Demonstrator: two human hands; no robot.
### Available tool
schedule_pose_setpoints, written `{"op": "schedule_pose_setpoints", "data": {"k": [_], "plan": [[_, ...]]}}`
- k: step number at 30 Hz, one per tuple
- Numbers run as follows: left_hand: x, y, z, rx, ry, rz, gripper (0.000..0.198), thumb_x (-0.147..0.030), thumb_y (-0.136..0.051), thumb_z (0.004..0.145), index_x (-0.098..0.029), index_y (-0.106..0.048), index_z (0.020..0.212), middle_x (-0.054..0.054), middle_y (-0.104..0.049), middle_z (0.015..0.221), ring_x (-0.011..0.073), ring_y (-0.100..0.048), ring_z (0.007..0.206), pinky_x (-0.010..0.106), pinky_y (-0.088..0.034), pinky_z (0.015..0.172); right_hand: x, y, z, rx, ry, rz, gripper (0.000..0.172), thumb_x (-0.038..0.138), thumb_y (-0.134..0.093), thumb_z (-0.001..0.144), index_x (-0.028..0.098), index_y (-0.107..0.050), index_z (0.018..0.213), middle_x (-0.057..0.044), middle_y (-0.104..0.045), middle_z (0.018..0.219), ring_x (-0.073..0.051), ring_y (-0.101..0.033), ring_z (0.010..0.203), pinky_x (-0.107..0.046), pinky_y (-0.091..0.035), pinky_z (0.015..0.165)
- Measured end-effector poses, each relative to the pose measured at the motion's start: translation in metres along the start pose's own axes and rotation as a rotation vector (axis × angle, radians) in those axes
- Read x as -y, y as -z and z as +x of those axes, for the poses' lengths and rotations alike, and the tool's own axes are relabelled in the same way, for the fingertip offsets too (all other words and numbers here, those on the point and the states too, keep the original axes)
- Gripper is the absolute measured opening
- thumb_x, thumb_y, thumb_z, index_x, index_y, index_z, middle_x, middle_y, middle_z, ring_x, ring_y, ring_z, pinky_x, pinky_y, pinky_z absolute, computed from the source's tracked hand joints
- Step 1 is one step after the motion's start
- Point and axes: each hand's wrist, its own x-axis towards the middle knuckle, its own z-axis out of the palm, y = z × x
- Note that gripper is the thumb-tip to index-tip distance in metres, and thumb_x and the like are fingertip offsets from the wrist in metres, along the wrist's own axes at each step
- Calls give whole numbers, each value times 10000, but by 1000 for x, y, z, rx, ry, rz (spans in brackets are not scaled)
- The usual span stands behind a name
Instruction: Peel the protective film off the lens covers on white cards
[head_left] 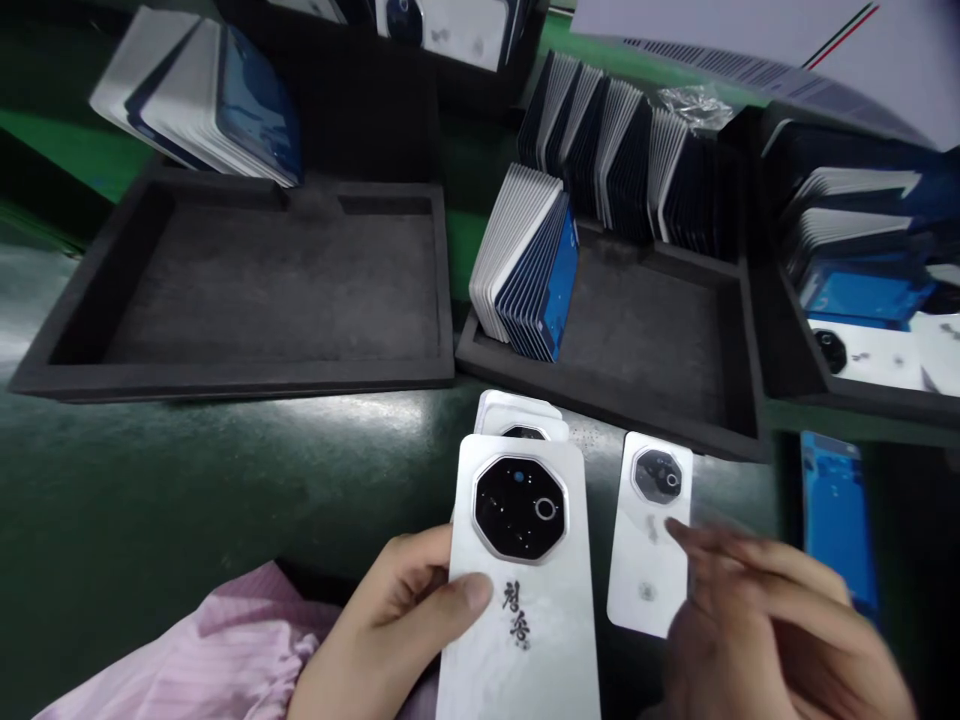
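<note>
My left hand [405,610] is closed on a white phone back cover [517,620], its thumb on the front face. The cover has a black octagonal camera area and dark brush-style characters, and its lower end runs out of view. Behind its top edge, more white covers [517,405] lie partly hidden. Another white phone back cover [649,560] lies on the table to the right. Over its right edge is my right hand [765,610], smeared by motion, with one finger near the cover's middle. Whether those fingers touch or hold anything cannot be made out.
A dark tray [285,375] stands at left, with stacked panels [202,90] behind it. The middle tray [637,400] holds upright white and blue panels [525,260]. Further right are a filled tray [885,390] and a blue panel [840,520]. Crinkled clear plastic [694,107] lies at the back.
</note>
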Motion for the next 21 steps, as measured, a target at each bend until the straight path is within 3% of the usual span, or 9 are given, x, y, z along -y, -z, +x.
{"op": "schedule_pose_setpoints", "data": {"k": [3,6,9,12,16,21], "plan": [[0,1,0,46,5,-23,218,-470,-839,852,-316,-882,1000,3,-821,837,179,-686,761,225,-507,718,8,-18,-2,19,-88,-41,108,125,-746,882,223,-789,869,-38,-700,973,-176,-705,934,-268,-596,799],[-1,3,1,110,-6,-22,210,-473,-814,878,-321,-881,1006,-2,-801,815,167,-669,758,214,-490,714,6,-19,-7,266,-203,61,152,161,-700,928,249,-811,986,-39,-710,1053,-151,-718,953,-201,-603,770],[-1,4,3,167,10,2,249,-472,-774,914,-276,-874,1031,19,-776,817,177,-637,775,227,-474,710,-3,-10,-7,506,-302,243,302,196,-635,980,298,-756,1237,-67,-704,1262,-208,-733,1077,-286,-659,835],[0,4,5,182,21,40,271,-475,-751,931,-248,-869,1020,27,-748,829,173,-596,769,230,-459,703,-8,-6,-7,642,-321,399,356,240,-583,1016,348,-706,1332,-45,-668,1411,-243,-696,1226,-306,-666,877],[1,4,5,156,-2,107,328,-516,-766,903,-202,-858,899,22,-710,783,158,-569,713,224,-452,672,-4,-9,-7,680,-326,425,403,196,-567,1024,412,-689,1342,-4,-660,1438,-217,-704,1230,-244,-662,854],[3,7,3,122,-51,165,355,-508,-749,919,-189,-839,791,18,-707,764,160,-589,716,221,-478,669,2,-15,-5,650,-317,372,358,205,-551,1036,401,-734,1273,-10,-704,1363,-200,-739,1154,-213,-666,782]]}}
